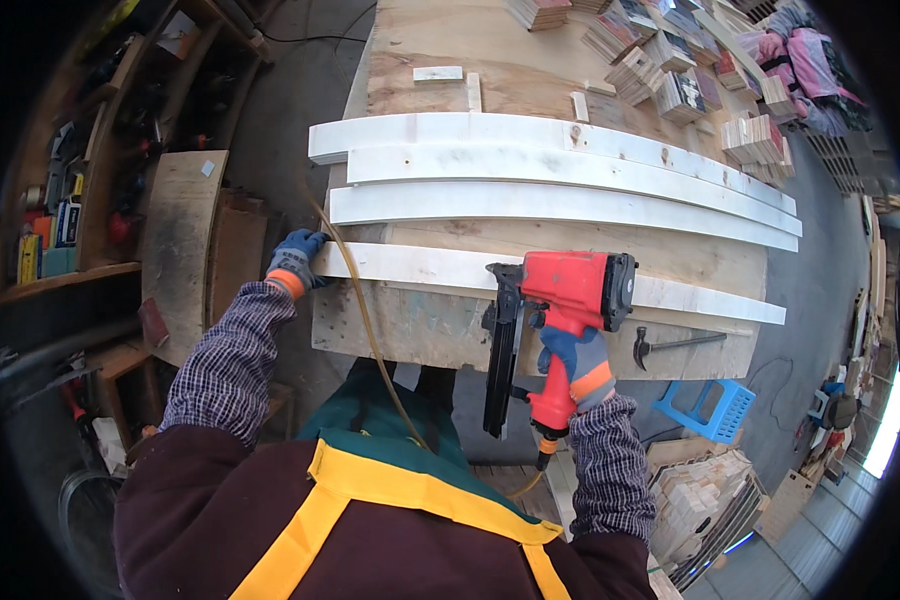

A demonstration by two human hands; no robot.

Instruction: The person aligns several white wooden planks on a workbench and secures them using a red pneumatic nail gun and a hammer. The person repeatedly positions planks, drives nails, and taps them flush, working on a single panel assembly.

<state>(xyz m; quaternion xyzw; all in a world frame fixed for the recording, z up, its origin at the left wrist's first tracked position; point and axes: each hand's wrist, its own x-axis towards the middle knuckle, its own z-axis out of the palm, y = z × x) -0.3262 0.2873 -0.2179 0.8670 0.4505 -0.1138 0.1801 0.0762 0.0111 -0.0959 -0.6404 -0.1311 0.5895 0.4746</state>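
Note:
In my right hand [578,365], gloved in blue and grey, I grip a red pneumatic nail gun [570,285] by its handle. Its black magazine [503,360] points down toward me, and the nose lies over the nearest white board [410,264]. My left hand [296,262], in a matching glove, holds the left end of that board; its fingertips are partly hidden. An air hose [355,270] runs across the board near my left hand. Beyond lie more long white boards [570,205], roughly parallel on the plywood workbench [410,325].
A hammer [675,343] rests at the bench's right front, above a blue plastic stool [710,410]. Small wood offcuts [438,74] and stacked wood blocks [660,80] occupy the far side. Shelves with tools [70,210] stand left. Another person [808,70] is at the far right.

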